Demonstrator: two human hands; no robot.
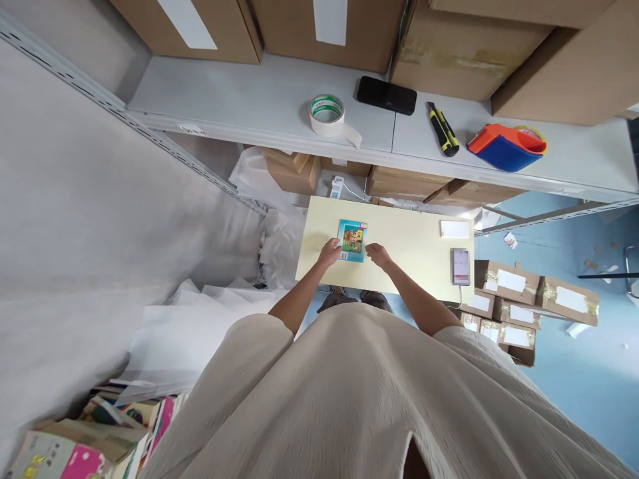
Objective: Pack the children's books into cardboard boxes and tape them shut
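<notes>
A thin blue picture book (353, 233) with a colourful cartoon panel and a barcode lies on a pale yellow table (409, 233). My left hand (330, 251) is closed on its left edge, the thumb over the cover near the barcode. At the right edge is my right hand (378, 254), its fingers curled together close to the book. Whether those fingertips pinch anything is too small to make out.
A phone-like device with a lit screen (460, 266) and a white slip (454, 229) rest at the table's right. On the shelf above are masking tape (327, 114), a black phone (386, 96), a box cutter (442, 130) and a tape dispenser (508, 146). Cartons (514, 283) stand right.
</notes>
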